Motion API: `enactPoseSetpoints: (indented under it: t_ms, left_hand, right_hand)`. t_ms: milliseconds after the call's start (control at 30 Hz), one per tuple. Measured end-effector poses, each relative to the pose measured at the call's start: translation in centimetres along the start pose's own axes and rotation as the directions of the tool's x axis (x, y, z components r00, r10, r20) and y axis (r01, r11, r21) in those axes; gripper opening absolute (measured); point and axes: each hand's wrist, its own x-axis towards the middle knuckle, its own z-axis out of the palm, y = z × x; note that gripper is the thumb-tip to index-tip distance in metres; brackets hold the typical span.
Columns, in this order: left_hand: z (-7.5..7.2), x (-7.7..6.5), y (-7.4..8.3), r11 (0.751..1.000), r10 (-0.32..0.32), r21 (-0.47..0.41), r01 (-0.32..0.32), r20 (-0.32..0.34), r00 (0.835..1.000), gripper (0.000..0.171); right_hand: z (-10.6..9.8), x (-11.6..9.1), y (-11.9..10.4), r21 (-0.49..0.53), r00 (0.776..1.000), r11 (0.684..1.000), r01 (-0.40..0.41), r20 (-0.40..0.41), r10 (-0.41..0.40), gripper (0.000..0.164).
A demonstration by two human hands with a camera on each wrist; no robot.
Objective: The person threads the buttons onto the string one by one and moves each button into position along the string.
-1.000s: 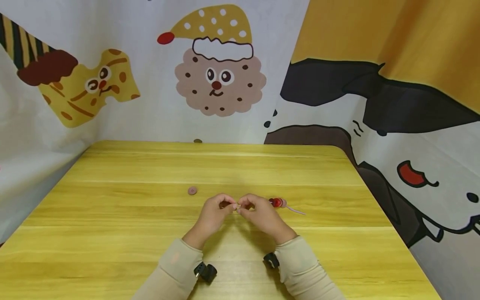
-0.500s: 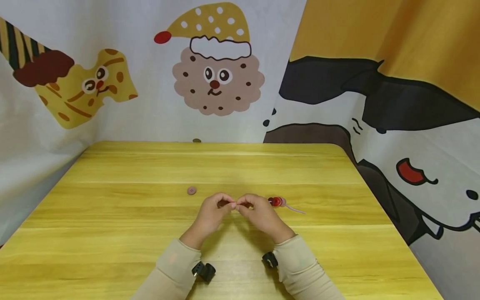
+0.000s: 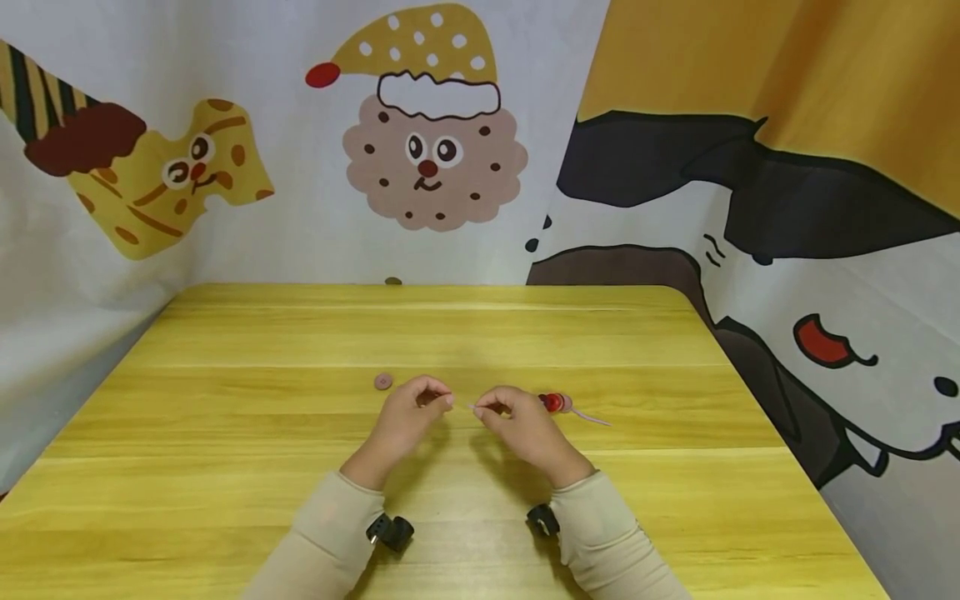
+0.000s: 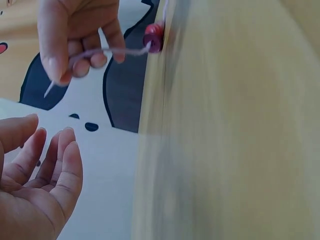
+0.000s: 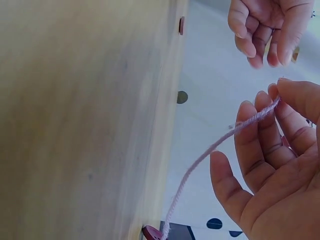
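My right hand point(image 3: 525, 431) pinches a pink string point(image 5: 192, 165) near one end, between thumb and fingertips. A short tip of the string sticks out past the fingers in the left wrist view. From the hand the string curves down to a small row of threaded buttons point(image 3: 555, 403), red, dark red and pink, resting on the table. My left hand point(image 3: 401, 421) hovers a short way to the left, fingers loosely bent and nothing between thumb and fingertips. Beyond it lies a loose dusty-pink button point(image 3: 383, 381).
The wood-grain table point(image 3: 225, 483) fills the lower part of the head view. A curtain point(image 3: 285, 242) with cartoon prints hangs behind it and along the sides. The string's other tail point(image 3: 592, 419) trails right from the threaded buttons.
My left hand has drawn away to the left from the right hand's fingertips, where the two met before. The right hand stays in place with the string.
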Motion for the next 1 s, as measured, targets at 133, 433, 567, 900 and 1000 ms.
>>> enactPoseSetpoints:
  t_ms: [133,433,567,900,1000]
  left_hand:
    - [-1.1,0.2,-0.2,0.999,0.014,0.052,-0.013,-0.019,1.000,0.010]
    - [-3.0,0.9,-0.5,0.994,-0.010,0.105,0.012,-0.019,1.000,0.016]
    - [-3.8,1.3,-0.8,0.991,-0.014,0.136,0.016,-0.018,1.000,0.017]
    - [-6.3,2.6,-1.6,0.985,-0.007,0.173,0.010,-0.021,1.000,0.022]
    - [-7.1,3.0,-2.0,0.986,-0.022,0.163,0.025,-0.019,1.000,0.023]
  right_hand:
    - [0.0,-0.1,0.0,0.002,1.000,1.000,-0.004,-0.002,0.004,0.010]
    - [-0.1,-0.3,0.0,0.021,0.999,0.999,-0.028,-0.014,0.029,0.010]
    - [-0.2,-0.5,-0.1,0.022,0.999,0.999,-0.044,-0.019,0.044,0.009]
    - [-0.8,-0.6,0.0,0.033,0.996,0.996,-0.085,-0.026,0.086,0.011]
    - [-1.0,-0.6,0.0,0.053,0.995,0.994,-0.097,-0.022,0.098,0.012]
